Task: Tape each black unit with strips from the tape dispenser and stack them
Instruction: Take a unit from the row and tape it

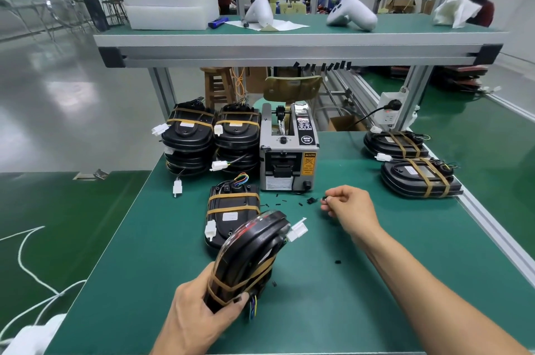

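Note:
My left hand [199, 311] grips the near end of a black unit [249, 253] wrapped in brown bands, held tilted on edge over the green table, its white connector [298, 228] pointing right. My right hand [350, 205] pinches a small black strip [325, 200] just in front of the grey tape dispenser [288, 152]. Another banded black unit [231, 212] lies flat behind the held one. Two stacks of banded units [188, 137] [237, 137] stand left of the dispenser. Two more units [395, 144] [419, 178] lie at the right.
Small black scraps [311, 200] litter the mat [333, 296] by the dispenser. An aluminium shelf [289, 44] spans overhead with white parts and foam trays. A power strip [389, 111] hangs on the right post. White cables trail on the floor at left.

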The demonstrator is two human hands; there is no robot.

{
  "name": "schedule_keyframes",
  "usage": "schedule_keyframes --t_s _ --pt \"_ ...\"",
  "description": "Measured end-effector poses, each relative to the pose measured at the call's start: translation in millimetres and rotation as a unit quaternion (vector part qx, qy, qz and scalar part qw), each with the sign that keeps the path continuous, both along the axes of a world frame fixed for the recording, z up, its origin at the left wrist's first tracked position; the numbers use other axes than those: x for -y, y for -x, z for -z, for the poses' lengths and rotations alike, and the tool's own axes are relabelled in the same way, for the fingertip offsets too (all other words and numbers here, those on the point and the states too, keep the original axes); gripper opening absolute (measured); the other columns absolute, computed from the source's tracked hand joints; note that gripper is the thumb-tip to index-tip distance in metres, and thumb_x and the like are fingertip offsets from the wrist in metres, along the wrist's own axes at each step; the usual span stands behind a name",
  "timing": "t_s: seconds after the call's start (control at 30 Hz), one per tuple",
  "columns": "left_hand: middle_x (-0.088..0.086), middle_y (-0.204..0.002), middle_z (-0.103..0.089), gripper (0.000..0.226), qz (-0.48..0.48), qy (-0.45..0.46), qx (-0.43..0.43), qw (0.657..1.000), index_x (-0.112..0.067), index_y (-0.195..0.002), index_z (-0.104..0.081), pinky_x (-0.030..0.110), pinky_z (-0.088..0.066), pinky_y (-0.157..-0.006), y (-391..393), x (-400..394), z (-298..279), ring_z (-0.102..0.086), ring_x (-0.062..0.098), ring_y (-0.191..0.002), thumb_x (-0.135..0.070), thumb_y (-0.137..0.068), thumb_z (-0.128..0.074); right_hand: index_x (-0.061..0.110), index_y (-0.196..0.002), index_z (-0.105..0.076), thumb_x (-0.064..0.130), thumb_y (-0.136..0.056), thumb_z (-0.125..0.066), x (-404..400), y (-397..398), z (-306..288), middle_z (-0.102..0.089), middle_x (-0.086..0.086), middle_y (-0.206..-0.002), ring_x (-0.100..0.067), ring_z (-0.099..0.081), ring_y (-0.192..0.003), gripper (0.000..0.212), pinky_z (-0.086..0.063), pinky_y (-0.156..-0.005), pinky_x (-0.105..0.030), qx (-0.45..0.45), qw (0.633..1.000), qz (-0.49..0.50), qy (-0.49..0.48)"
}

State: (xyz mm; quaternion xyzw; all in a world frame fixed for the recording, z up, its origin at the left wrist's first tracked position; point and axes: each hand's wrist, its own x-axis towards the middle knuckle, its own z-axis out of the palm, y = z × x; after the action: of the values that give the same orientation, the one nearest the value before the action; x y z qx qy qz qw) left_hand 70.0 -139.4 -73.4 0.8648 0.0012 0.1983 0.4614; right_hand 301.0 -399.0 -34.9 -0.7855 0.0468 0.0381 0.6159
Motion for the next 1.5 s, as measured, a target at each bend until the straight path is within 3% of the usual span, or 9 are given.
schedule_keyframes --t_s 0.1,0.3,0.57,0.83,1.13,1.5 --pt "-0.012 -0.078 -0.076 0.049 0.005 -0.004 0.002 1.0 -0.063 -0.117 -0.064 0.013 -0.055 -0.07 -0.5 -1.3 1.9 -0.064 0.01 -0.064 -0.05 -0.073 -0.08 0.009 -0.093 -0.071 -0.006 -0.096 -0.055 -4.7 -15.2 5.4 -0.079 -0.011 -0.091 -0.018 -0.077 -0.079 0.022 -0.062 -0.079 -0.032 -0.008 1.0 -0.001 0.014" --pt "-0.009 -0.074 -0.073 0.036 0.007 -0.01 -0.002 1.0 -0.049 -0.109 -0.067 0.019 -0.054 -0.064 -0.5 -4.1 5.2 -0.062 0.018 -0.062 -0.051 -0.076 -0.081 0.005 -0.097 -0.068 -0.019 -0.09 -0.059 -2.0 -13.2 7.2 -0.078 -0.015 -0.09 -0.013 -0.076 -0.077 0.026 -0.06 -0.069 -0.017 -0.022 0.997 -0.028 -0.075" --pt "-0.011 -0.075 -0.074 0.035 0.005 -0.017 0.005 1.0 -0.046 -0.107 -0.067 0.018 -0.054 -0.064 -0.8 -3.9 7.2 -0.062 0.02 -0.064 -0.052 -0.076 -0.08 0.001 -0.103 -0.07 -0.008 -0.095 -0.067 6.1 -10.7 8.5 -0.08 -0.014 -0.092 -0.021 -0.079 -0.087 0.012 -0.061 -0.07 -0.019 -0.015 0.986 -0.028 -0.164" --pt "-0.003 -0.073 -0.072 0.034 0.005 -0.001 -0.003 1.0 -0.04 -0.106 -0.069 0.028 -0.055 -0.065 -1.1 -5.1 12.0 -0.058 0.025 -0.063 -0.049 -0.076 -0.082 0.002 -0.108 -0.07 -0.016 -0.092 -0.062 10.7 -6.3 10.6 -0.081 -0.011 -0.099 -0.022 -0.078 -0.097 0.025 -0.061 -0.073 -0.019 -0.031 0.982 -0.04 -0.18" --pt "-0.003 -0.073 -0.073 0.032 0.007 0.0 -0.001 1.0 -0.039 -0.105 -0.069 0.03 -0.056 -0.065 -1.1 -4.0 9.8 -0.059 0.025 -0.063 -0.05 -0.077 -0.081 -0.001 -0.107 -0.071 -0.005 -0.09 -0.075 13.5 -3.4 10.9 -0.08 -0.014 -0.098 -0.025 -0.079 -0.095 0.018 -0.061 -0.072 -0.02 -0.039 0.973 -0.014 -0.227" --pt "-0.009 -0.071 -0.071 0.033 -0.001 -0.008 0.005 1.0 -0.042 -0.104 -0.068 0.018 -0.052 -0.063 -0.2 -1.7 5.5 -0.055 0.024 -0.062 -0.05 -0.075 -0.08 -0.003 -0.11 -0.069 -0.009 -0.092 -0.068 13.6 2.8 8.7 -0.079 -0.016 -0.102 -0.026 -0.078 -0.099 0.019 -0.062 -0.075 -0.021 -0.046 0.965 -0.033 -0.258"
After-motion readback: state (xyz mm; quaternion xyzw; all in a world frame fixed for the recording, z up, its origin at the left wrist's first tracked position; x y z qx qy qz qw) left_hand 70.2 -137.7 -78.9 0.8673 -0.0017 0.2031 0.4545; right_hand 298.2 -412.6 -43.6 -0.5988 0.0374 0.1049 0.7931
